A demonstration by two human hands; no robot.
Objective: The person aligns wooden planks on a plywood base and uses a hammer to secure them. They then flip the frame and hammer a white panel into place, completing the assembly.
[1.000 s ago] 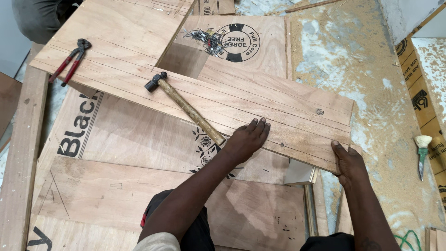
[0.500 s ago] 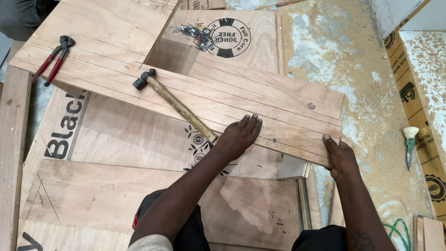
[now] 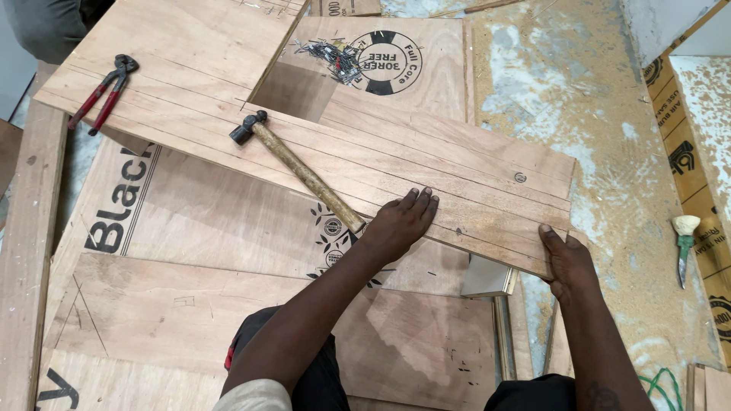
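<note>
The left hand (image 3: 400, 224) is lying palm down on a long plywood board (image 3: 426, 164), its fingers (image 3: 417, 204) stretched flat and close together, gripping nothing and pressing on the board's near edge. The right hand (image 3: 565, 259) is resting at the board's near right corner, fingers open and laid along the edge, thumb side toward the corner, not closed around anything. The board is running slantwise from the upper left to the right, lying on top of other plywood sheets (image 3: 221, 221) that are stacked beneath it. Its face is showing pale brown grain with several long pencil lines drawn along its length and a small round mark near the right end. A hammer (image 3: 298, 167) with a dark head and a worn wooden handle is lying on the board, its handle end touching the left hand near the thumb. A pair of red-handled pincers (image 3: 103, 93) is lying well apart at the board's far left end. A heap of small nails (image 3: 326, 55) is sitting on a sheet beyond the board, beside a round black printed stamp. A chisel with a pale knob (image 3: 684, 236) is lying on the dusty floor (image 3: 579, 84) to the right.
</note>
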